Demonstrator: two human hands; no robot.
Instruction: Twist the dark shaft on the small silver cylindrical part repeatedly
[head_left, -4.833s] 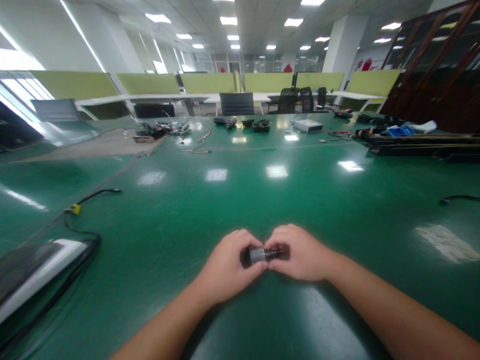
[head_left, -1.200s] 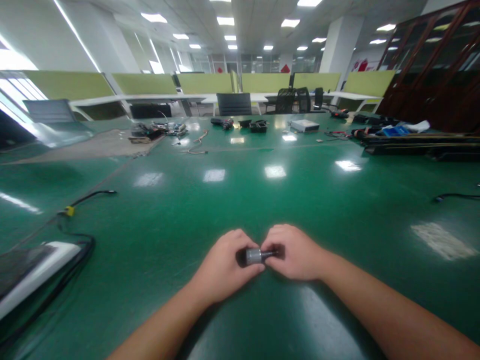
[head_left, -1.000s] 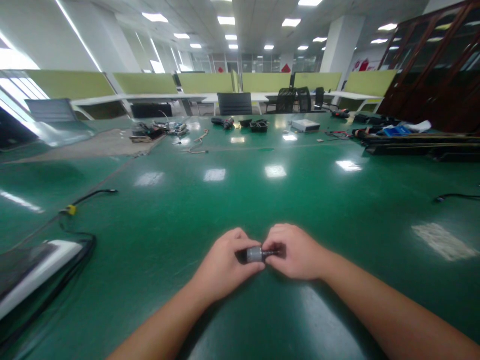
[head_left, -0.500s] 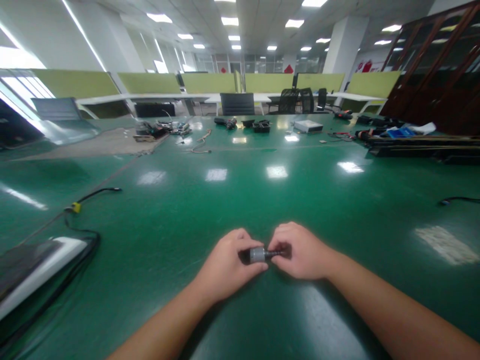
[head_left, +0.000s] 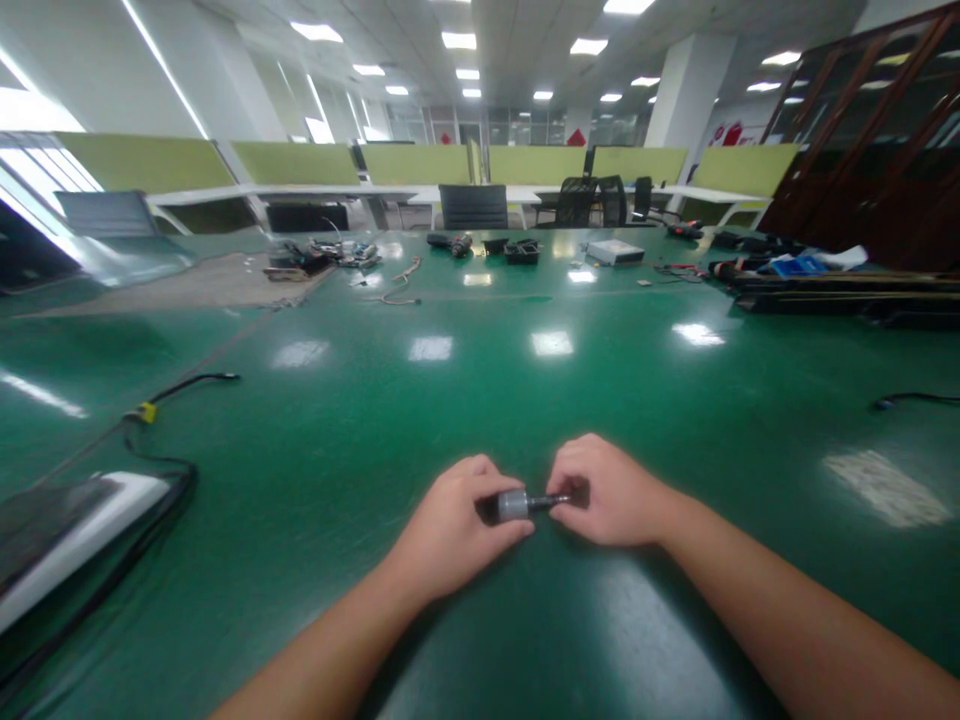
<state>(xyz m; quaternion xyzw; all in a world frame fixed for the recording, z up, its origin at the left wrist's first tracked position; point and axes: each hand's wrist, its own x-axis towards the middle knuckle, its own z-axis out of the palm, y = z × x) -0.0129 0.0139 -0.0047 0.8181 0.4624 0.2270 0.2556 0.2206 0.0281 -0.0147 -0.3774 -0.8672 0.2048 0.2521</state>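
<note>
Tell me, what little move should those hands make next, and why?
Perhaps the right hand should ease slightly farther outward: the left hand grips the grey cylinder, and the gap between the hands, where the dark rod shows, is wider than a second ago.

Left hand point(head_left: 463, 525) around a grey cylinder point(head_left: 513, 504), right hand point(head_left: 611, 490) at its dark shaft point(head_left: 541, 503).

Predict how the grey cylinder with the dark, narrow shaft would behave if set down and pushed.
The grey cylinder would probably roll, given its rounded body. It looks rigid: its dark, narrow shaft juts straight out. The glossy green tabletop might let it slide.
</note>
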